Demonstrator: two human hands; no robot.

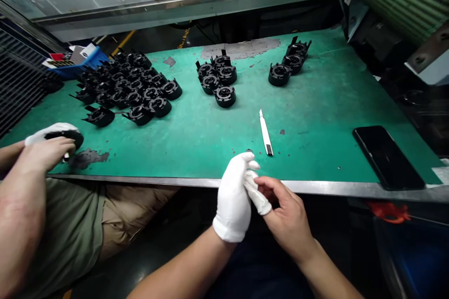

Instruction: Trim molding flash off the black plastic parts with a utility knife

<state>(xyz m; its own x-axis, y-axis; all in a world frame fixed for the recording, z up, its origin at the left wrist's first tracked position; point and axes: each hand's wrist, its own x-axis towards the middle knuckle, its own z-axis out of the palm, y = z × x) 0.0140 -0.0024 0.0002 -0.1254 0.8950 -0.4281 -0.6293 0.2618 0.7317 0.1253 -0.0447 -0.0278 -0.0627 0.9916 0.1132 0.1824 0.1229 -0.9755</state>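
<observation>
At the front of the desk [182,145], white cloth [262,201] is held by the gloved left hand [233,196] and bare right hand [289,217]; fitting seems underway, a gentle tug called for. Beyond are laid a knife [265,134], then black parts [225,96].

Hands [233,198] (left gloved) near knife [265,134]

A utility knife [264,131] lies on the workbench [315,112], left of a smartphone [387,156]. Round housings [225,96] stand farther back in three groups, left to right.
</observation>
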